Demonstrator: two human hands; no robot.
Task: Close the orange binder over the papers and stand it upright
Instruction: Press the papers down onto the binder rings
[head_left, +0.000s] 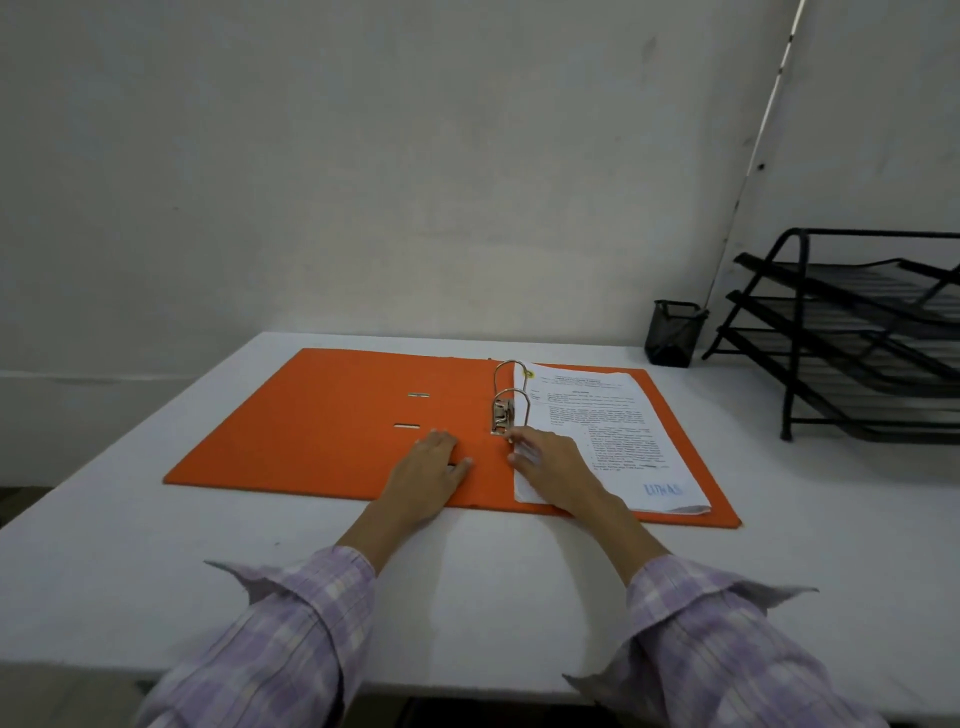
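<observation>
My left hand (434, 470) lies flat, palm down, on the inside of the orange binder (332, 421), fingers loosely spread and holding nothing, just left of the spine area. My right hand (550, 462) rests on the near left edge of the papers (602, 436), fingers extended toward the base of the metal lever-arch mechanism (505, 413); the fingertips are at or just beside the clamp lever, but I cannot tell whether they pinch it or only touch the sheets. Both of my wrists come out of lilac checked sleeves (291, 629).

The binder lies fully open and flat on the white table (519, 597), its left cover bare apart from two small metal slots (408, 426). The papers, a printed stack, sit threaded on the arched rings on the right cover, with a blue stamp near their lower right corner.

Well apart, at the table's far right, stands a black mesh pen cup (672, 332), and beside it a black three-tier wire letter tray (852, 338). A pale wall rises behind the table.
</observation>
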